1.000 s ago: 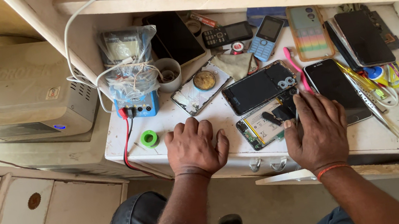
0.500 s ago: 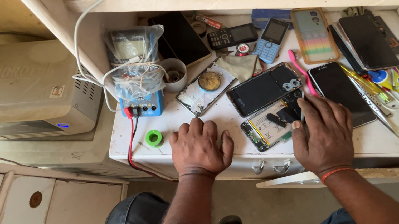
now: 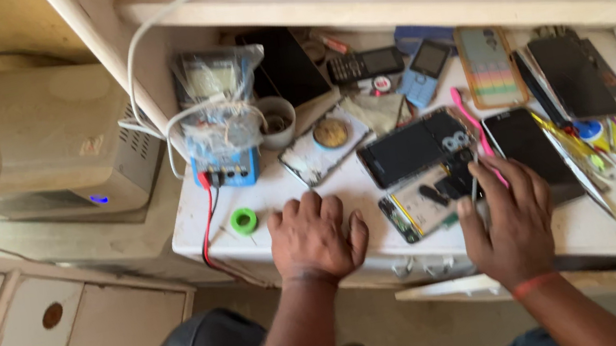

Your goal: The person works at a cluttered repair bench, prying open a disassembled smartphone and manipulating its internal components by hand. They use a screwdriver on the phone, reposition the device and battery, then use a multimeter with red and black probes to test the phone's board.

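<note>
Fingers point(image 3: 312, 212) of the left hand point(image 3: 317, 239) lie spread and flat on the white table point(image 3: 343, 184), holding nothing, a green tape roll point(image 3: 243, 221) at its 9 o'clock. At its 3 o'clock, the right hand point(image 3: 509, 219) pinches thin tweezers point(image 3: 474, 187) over the opened phone point(image 3: 429, 200).

The white painted tabletop point(image 3: 343, 184) looks matt, scuffed and a bit grimy. The opened phone with its bare circuit board point(image 3: 432, 199) is dull plastic and metal, while the black glass-fronted smartphone point(image 3: 528, 150) beside it is glossy. The small green tape roll point(image 3: 243, 221) looks like smooth plastic. The blue multimeter in a crinkly clear plastic bag point(image 3: 221, 121) shines.
</note>
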